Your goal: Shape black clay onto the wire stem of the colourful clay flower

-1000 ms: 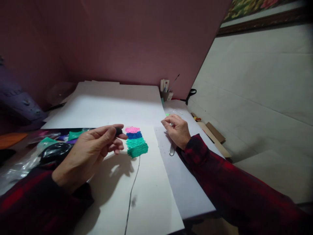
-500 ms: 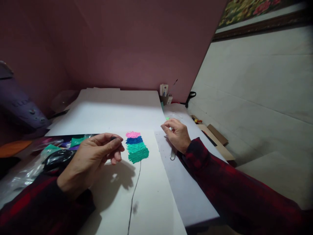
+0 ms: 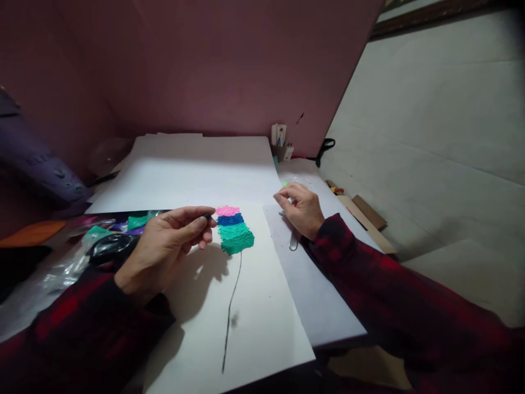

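Observation:
My left hand (image 3: 174, 241) hovers over the white sheet (image 3: 262, 323), left of the coloured patch. Its thumb and forefinger pinch a small dark lump (image 3: 208, 216), mostly covered by the fingertips. The rough, raised patch (image 3: 237, 238) runs from pink through dark blue to teal and green, looking like modelling clay. From its lower edge a thin dark drawn line (image 3: 230, 306) goes down the sheet. To the right, my right hand (image 3: 301, 210) is at the sheet's edge, thumb and fingertips closed together; anything between them is too small to tell. Under its wrist lies a spatula-like tool (image 3: 293, 241), partly hidden.
Large white sheets (image 3: 197, 169) cover the back of the table. A holder with pens and a brush (image 3: 281, 145) stands by the wall. Plastic bags with coloured material (image 3: 110, 246) lie at left near a purple container (image 3: 49, 158). Cardboard (image 3: 369, 213) is beyond the right edge.
The left hand has moved slightly right and nearer the top of the coloured patch, still pinching the dark lump. The right hand keeps its place. The camera view has tilted down a little.

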`<move>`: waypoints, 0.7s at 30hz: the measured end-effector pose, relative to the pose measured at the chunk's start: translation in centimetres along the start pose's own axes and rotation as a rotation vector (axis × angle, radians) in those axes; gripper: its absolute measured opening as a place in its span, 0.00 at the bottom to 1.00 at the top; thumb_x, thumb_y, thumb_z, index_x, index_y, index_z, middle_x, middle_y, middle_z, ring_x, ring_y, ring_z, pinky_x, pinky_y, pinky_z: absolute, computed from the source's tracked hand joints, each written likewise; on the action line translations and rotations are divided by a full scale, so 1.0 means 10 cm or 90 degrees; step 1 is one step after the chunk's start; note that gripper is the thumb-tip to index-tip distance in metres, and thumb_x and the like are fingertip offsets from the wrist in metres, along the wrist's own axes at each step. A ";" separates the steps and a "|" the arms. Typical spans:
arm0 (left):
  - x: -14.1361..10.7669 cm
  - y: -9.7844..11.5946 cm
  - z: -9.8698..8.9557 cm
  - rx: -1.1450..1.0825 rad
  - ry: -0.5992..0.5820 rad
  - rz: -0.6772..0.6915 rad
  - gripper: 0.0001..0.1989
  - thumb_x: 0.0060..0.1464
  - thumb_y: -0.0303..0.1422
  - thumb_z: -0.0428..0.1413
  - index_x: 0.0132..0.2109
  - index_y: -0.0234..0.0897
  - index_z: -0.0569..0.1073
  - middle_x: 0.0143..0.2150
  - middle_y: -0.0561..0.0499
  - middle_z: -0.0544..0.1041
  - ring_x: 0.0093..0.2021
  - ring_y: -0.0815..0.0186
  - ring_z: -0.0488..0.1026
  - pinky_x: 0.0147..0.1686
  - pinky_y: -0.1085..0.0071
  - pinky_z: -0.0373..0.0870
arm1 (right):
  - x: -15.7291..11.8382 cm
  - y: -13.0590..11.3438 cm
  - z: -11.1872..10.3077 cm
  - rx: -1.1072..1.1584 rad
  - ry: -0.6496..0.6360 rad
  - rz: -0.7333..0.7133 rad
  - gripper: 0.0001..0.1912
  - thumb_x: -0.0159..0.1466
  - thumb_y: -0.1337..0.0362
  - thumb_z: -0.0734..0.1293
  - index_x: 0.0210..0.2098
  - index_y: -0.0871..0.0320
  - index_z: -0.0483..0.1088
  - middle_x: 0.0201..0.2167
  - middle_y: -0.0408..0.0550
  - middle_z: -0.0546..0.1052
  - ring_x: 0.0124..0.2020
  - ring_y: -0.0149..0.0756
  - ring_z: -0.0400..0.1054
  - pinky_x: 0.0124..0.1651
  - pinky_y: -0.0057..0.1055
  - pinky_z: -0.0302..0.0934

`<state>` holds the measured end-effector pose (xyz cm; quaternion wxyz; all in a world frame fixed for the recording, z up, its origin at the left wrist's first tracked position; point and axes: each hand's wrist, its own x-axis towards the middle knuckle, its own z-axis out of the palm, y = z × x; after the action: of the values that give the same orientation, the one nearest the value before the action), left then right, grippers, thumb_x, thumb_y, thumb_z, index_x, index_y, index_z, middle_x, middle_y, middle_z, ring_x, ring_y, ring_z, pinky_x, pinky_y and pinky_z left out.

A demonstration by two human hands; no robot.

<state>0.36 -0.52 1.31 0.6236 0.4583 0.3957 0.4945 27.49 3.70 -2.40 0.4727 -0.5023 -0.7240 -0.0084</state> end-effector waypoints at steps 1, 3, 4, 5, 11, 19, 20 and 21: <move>0.00 0.00 -0.01 0.006 -0.007 0.001 0.08 0.46 0.25 0.64 0.37 0.30 0.79 0.30 0.48 0.77 0.23 0.73 0.70 0.22 0.81 0.68 | 0.00 0.00 0.00 0.001 0.000 0.001 0.07 0.61 0.68 0.65 0.26 0.59 0.72 0.30 0.49 0.75 0.34 0.37 0.67 0.33 0.33 0.59; -0.01 0.00 -0.01 0.014 -0.016 0.004 0.06 0.46 0.26 0.64 0.35 0.30 0.79 0.28 0.49 0.76 0.22 0.74 0.69 0.20 0.82 0.65 | 0.00 0.01 0.00 0.001 0.000 0.000 0.07 0.61 0.68 0.65 0.26 0.59 0.72 0.30 0.49 0.75 0.34 0.37 0.67 0.33 0.33 0.59; -0.01 0.00 -0.01 0.016 -0.018 0.003 0.06 0.46 0.27 0.64 0.35 0.30 0.79 0.28 0.49 0.76 0.21 0.74 0.69 0.19 0.82 0.65 | 0.00 0.01 0.00 0.001 0.001 -0.001 0.07 0.61 0.68 0.65 0.26 0.59 0.72 0.30 0.48 0.75 0.34 0.37 0.67 0.33 0.33 0.59; -0.02 0.00 0.00 0.018 -0.017 0.001 0.07 0.46 0.28 0.64 0.35 0.30 0.79 0.28 0.49 0.76 0.21 0.74 0.68 0.19 0.82 0.64 | 0.00 0.01 0.00 0.001 0.002 -0.002 0.07 0.61 0.69 0.65 0.26 0.59 0.71 0.30 0.48 0.75 0.34 0.37 0.67 0.33 0.33 0.59; -0.03 -0.01 0.04 0.040 -0.008 -0.024 0.14 0.45 0.37 0.66 0.36 0.31 0.78 0.21 0.51 0.73 0.19 0.75 0.64 0.17 0.81 0.61 | 0.01 0.00 -0.01 -0.004 0.002 -0.011 0.07 0.61 0.69 0.65 0.26 0.59 0.71 0.31 0.48 0.75 0.34 0.37 0.67 0.34 0.33 0.59; -0.03 -0.02 0.02 0.065 -0.047 -0.014 0.08 0.51 0.35 0.63 0.32 0.33 0.75 0.24 0.54 0.72 0.20 0.77 0.64 0.20 0.83 0.60 | 0.01 -0.01 0.00 -0.008 0.001 -0.009 0.08 0.61 0.69 0.66 0.26 0.59 0.71 0.30 0.48 0.75 0.33 0.36 0.67 0.34 0.33 0.59; -0.02 -0.02 0.02 0.066 -0.047 -0.011 0.07 0.52 0.34 0.62 0.33 0.33 0.75 0.25 0.53 0.73 0.22 0.77 0.65 0.22 0.83 0.62 | 0.01 -0.01 0.00 -0.008 0.001 -0.008 0.08 0.61 0.69 0.66 0.26 0.59 0.71 0.30 0.48 0.75 0.33 0.36 0.67 0.33 0.33 0.58; -0.02 -0.03 0.02 0.065 -0.047 -0.010 0.07 0.52 0.33 0.62 0.34 0.34 0.75 0.27 0.53 0.73 0.24 0.76 0.66 0.23 0.83 0.63 | 0.01 -0.01 0.00 -0.007 0.001 -0.008 0.08 0.61 0.69 0.66 0.26 0.59 0.71 0.30 0.48 0.75 0.33 0.36 0.66 0.33 0.33 0.58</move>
<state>0.61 -0.79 1.11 0.6174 0.5046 0.4007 0.4512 27.43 3.68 -2.29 0.4701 -0.5006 -0.7267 -0.0158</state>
